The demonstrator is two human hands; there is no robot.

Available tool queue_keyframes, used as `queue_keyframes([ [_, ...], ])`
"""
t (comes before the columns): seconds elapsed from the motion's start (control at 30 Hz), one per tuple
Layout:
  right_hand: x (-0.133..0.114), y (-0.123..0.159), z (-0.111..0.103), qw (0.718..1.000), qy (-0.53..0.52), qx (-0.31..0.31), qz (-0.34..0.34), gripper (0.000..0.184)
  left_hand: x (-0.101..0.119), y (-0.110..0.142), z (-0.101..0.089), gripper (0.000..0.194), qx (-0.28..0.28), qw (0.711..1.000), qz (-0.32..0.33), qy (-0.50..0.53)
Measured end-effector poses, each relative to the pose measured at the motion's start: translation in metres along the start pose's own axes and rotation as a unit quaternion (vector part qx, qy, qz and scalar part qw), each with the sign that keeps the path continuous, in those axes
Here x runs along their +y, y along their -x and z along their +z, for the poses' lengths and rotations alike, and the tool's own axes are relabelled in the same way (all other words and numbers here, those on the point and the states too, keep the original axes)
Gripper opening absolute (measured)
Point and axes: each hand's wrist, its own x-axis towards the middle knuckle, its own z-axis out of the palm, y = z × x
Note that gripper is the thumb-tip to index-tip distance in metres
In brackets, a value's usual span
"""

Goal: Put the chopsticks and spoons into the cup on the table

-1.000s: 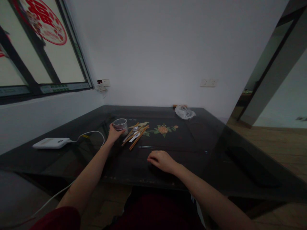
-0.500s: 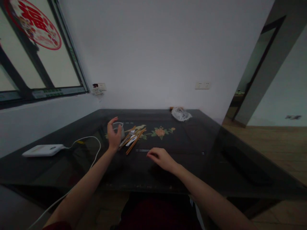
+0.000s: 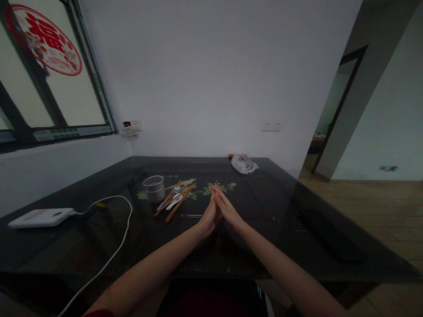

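My left hand (image 3: 209, 216) and my right hand (image 3: 228, 211) meet above the middle of the dark table, fingertips touching and fingers stretched out. Neither holds anything. To their left stands a metal cup (image 3: 154, 190), upright, with a pale rim. Beside it lie wooden chopsticks (image 3: 180, 203), a spoon with a white handle (image 3: 174, 202) and another metal spoon (image 3: 176, 190), loosely side by side. Part of a flower pattern (image 3: 228, 186) on the tabletop shows just beyond my fingertips.
A white power bank (image 3: 42, 217) with a white cable (image 3: 123, 240) lies at the left, the cable running over the front edge. A crumpled plastic bag (image 3: 243, 164) sits near the wall. A dark flat object (image 3: 330, 235) rests at the right of the table (image 3: 271, 255).
My left hand has left the cup's side and moved right to meet my right hand. The right hand's curled fingers have straightened. The view has shifted slightly.
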Motion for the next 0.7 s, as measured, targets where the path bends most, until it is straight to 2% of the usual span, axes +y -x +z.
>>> queue_keyframes([
  [0.1,0.0072,0.0013,0.0008,1.000,0.004,-0.014,-0.024,0.053,-0.0049,-0.0060,-0.0085,0.044,0.019,0.998,0.045,-0.026],
  [0.2,0.0114,0.0024,-0.0002,0.999,0.014,-0.025,-0.033,0.050,-0.0060,-0.0089,-0.0120,0.042,0.009,0.996,0.081,-0.036],
  [0.4,0.0089,0.0066,-0.0074,0.998,0.036,-0.041,-0.031,0.044,-0.0012,-0.0046,-0.0075,0.042,-0.008,1.000,0.009,-0.011],
  [0.7,0.0047,0.0058,-0.0086,0.998,0.019,-0.056,-0.037,0.048,0.0037,-0.0029,-0.0068,0.043,-0.021,0.999,0.014,-0.036],
])
